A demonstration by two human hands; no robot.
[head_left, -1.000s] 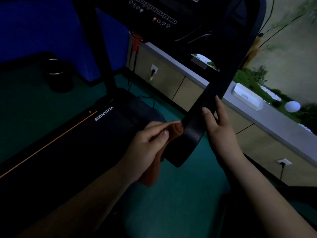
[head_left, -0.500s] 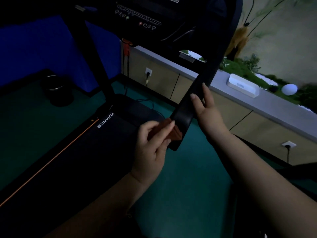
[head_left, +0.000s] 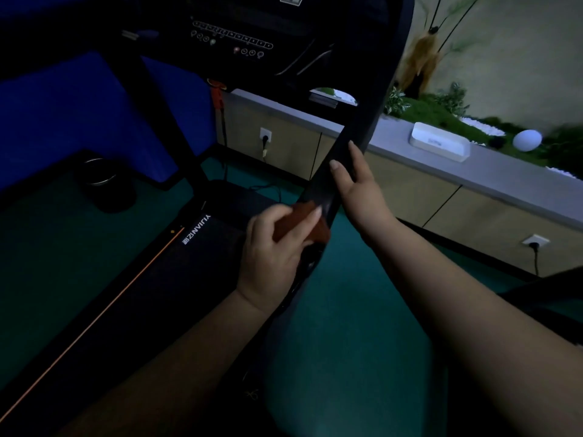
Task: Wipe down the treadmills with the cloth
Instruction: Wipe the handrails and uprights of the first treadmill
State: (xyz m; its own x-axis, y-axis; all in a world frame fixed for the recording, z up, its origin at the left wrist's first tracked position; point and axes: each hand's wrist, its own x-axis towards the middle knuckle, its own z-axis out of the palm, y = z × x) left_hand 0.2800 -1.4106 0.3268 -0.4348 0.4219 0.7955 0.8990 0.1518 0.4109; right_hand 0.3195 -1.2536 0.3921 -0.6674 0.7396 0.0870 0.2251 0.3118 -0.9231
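A black treadmill fills the dim view, its belt deck [head_left: 132, 298] at lower left and its console [head_left: 233, 39] at the top. Its right handrail [head_left: 350, 146] slants down toward me. My left hand [head_left: 274, 257] grips a reddish-brown cloth [head_left: 303, 220] and presses it against the lower end of that handrail. My right hand [head_left: 356, 184] rests against the rail's right side just above the cloth, fingers straight and pointing up along it. The rail's tip is hidden behind my left hand.
A low cabinet ledge [head_left: 394, 152] with wall sockets [head_left: 265, 135] runs along the right, holding a white box [head_left: 438, 145] and a white ball [head_left: 527, 139]. A dark round bin [head_left: 104, 184] stands on the green floor at left. A blue wall [head_left: 63, 115] backs the left side.
My left hand shifted its hold on the cloth and slid it along the lower handrail. My right hand stayed flat on the rail. The view tilted up slightly.
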